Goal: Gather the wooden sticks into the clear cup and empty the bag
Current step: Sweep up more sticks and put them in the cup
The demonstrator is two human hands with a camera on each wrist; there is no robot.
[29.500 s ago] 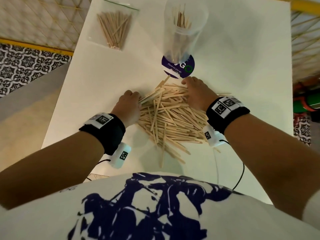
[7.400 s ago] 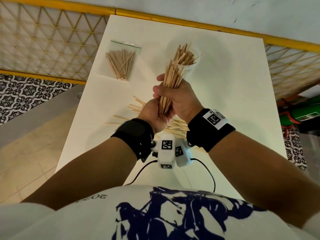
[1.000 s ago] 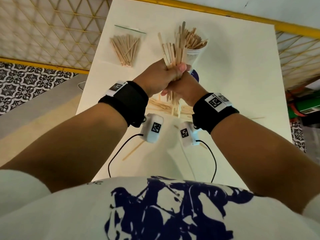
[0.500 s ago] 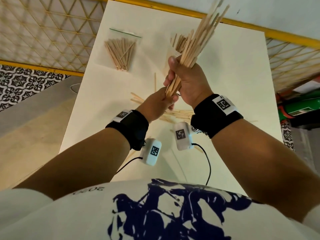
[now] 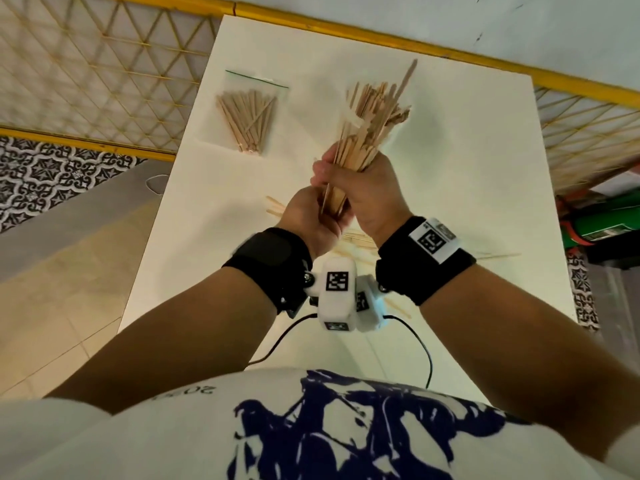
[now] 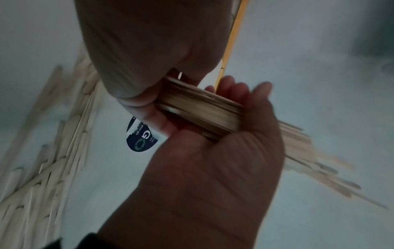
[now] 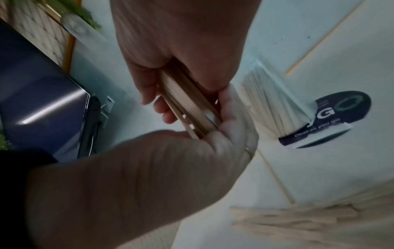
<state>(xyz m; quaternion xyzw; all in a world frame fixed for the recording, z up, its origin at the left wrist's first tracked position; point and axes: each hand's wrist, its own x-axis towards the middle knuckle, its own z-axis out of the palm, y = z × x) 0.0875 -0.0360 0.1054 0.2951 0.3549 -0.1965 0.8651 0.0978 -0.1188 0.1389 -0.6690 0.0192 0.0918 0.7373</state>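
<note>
I see both hands raised over the middle of the white desk [image 5: 467, 161], sharing one bundle of wooden sticks [image 5: 360, 133]. My right hand [image 5: 367, 199] has its fingers curled round the bundle's lower half; my left hand [image 5: 308, 220] grips the bottom ends from below, fingers [image 6: 241, 89] wrapped up the side. The bundle fans out at the top, and its tips hide most of the clear cup [image 7: 275, 107], which stands just behind on a dark round sticker [image 7: 341, 109] and already holds sticks. To the far left of the cup the bag [image 5: 249, 116] lies flat, zipped edge away from me, with sticks inside. Loose sticks [image 5: 277, 206] lie on the desk under and beside my wrists, and one thin stick [image 5: 498, 256] lies out to the right. Two cables [image 5: 415, 341] trail from the wrist cameras toward my shirt. A yellow-edged lattice screen [image 5: 104, 64] runs along the left and far sides; patterned tiles [image 5: 52, 178] cover the floor at left, green equipment [image 5: 602, 223] sits at right. Bare desk lies right of the cup and between bag and cup.
</note>
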